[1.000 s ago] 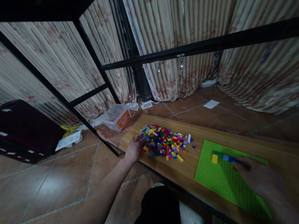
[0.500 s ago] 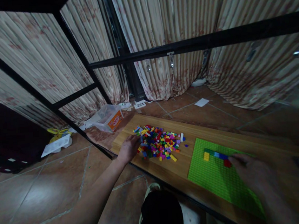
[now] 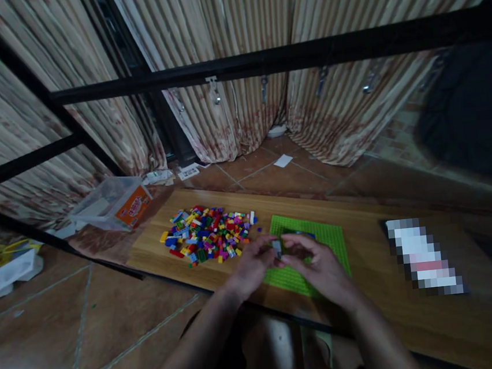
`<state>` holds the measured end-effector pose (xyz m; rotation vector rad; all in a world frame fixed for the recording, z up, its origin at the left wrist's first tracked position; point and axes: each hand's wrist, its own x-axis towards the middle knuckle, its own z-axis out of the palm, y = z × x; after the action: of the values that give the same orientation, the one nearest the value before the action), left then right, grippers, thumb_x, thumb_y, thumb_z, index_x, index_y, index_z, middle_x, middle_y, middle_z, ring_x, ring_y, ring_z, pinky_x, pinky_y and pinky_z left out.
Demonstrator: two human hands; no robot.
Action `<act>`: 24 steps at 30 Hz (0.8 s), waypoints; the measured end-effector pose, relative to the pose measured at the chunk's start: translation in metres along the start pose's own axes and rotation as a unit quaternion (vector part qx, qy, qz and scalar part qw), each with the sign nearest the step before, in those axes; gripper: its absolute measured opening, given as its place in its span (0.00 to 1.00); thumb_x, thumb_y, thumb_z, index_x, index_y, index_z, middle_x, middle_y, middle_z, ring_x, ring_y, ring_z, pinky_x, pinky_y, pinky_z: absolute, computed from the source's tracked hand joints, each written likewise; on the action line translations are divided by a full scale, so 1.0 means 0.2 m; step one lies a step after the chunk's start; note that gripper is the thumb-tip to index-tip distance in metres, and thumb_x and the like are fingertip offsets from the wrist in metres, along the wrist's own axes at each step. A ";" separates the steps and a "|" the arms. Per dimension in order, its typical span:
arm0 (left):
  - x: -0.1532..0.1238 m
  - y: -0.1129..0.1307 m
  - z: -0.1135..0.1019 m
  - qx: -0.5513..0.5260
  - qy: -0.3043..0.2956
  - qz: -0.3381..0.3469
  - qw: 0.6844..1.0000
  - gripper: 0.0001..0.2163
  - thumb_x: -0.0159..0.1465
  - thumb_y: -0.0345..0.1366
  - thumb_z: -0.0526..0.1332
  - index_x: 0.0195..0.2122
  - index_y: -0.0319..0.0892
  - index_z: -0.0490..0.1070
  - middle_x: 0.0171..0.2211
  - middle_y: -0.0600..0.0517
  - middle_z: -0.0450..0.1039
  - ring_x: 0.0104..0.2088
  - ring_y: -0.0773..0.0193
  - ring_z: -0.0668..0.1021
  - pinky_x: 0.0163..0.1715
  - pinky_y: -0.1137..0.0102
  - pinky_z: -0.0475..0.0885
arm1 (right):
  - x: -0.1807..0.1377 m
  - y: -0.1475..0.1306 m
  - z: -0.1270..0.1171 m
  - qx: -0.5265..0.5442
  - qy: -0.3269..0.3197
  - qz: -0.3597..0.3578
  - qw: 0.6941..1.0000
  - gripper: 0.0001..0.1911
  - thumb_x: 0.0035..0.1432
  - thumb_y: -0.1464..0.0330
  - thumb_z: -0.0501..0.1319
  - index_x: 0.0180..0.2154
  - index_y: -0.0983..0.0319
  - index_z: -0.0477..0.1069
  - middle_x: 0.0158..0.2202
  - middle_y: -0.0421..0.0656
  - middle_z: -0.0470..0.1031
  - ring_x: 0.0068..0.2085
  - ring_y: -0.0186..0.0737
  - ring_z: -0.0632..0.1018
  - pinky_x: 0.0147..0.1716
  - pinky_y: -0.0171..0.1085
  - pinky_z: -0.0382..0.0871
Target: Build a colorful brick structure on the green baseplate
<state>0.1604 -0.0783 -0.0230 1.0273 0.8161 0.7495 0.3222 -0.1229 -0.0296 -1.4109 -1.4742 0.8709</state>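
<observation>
My left hand [image 3: 254, 268] is closed at the fingertips on a small grey-blue toy brick [image 3: 277, 247]. My right hand [image 3: 318, 264] meets it there, thumb and forefinger curled around the brick's other side. Both hands are over the green studded baseplate [image 3: 332, 246] and cover much of it. Part of a dark blue brick row [image 3: 307, 234] shows behind my right fingers; the other bricks on the plate are hidden. To the left of my hands lies a loose heap of many-coloured toy bricks [image 3: 209, 231].
The bricks and plate lie on a long wooden board [image 3: 371, 306]. A clear plastic box [image 3: 108, 203] with an orange label stands beyond its left end. A blurred-out flat item [image 3: 425, 257] lies to the right. A black metal bar [image 3: 260, 61] crosses before the curtains.
My left hand has come away from the brick heap to the baseplate with a grey-blue brick. My right hand has left the brick row to meet it. The view has swung right.
</observation>
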 end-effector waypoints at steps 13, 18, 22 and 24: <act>0.05 -0.17 -0.03 0.171 0.033 -0.023 0.984 0.14 0.61 0.34 0.58 0.47 0.39 0.69 0.33 0.51 0.75 0.27 0.68 0.76 0.29 0.74 0.71 | -0.09 0.13 -0.03 -0.183 0.033 0.019 0.982 0.15 0.55 0.64 0.62 0.45 0.59 0.74 0.41 0.44 0.75 0.41 0.41 0.76 0.43 0.41 0.69; 0.11 -0.17 -0.08 0.301 0.069 0.065 0.949 0.13 0.61 0.30 0.56 0.46 0.39 0.71 0.39 0.48 0.76 0.37 0.64 0.79 0.37 0.72 0.74 | -0.05 0.14 0.02 -0.213 0.070 0.035 0.974 0.16 0.55 0.64 0.61 0.45 0.61 0.74 0.39 0.45 0.74 0.39 0.42 0.76 0.41 0.41 0.70; 0.12 -0.16 -0.04 0.360 0.082 0.100 0.924 0.14 0.60 0.26 0.55 0.46 0.40 0.72 0.44 0.48 0.76 0.45 0.63 0.78 0.47 0.69 0.72 | 0.00 0.11 0.07 -0.242 0.045 0.046 0.968 0.14 0.54 0.70 0.60 0.45 0.63 0.74 0.38 0.45 0.75 0.38 0.41 0.76 0.41 0.39 0.69; 0.12 -0.15 -0.01 0.386 0.086 0.095 0.914 0.14 0.60 0.26 0.55 0.47 0.39 0.71 0.46 0.48 0.76 0.47 0.62 0.77 0.50 0.67 0.72 | 0.01 0.11 0.08 -0.268 0.030 0.051 0.962 0.15 0.54 0.72 0.60 0.45 0.63 0.74 0.38 0.46 0.75 0.38 0.41 0.76 0.41 0.40 0.69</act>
<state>0.1748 -0.0674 -0.0573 1.7865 1.2218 0.6935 0.3144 -0.1167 -0.0553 -1.9014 -1.6763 0.4951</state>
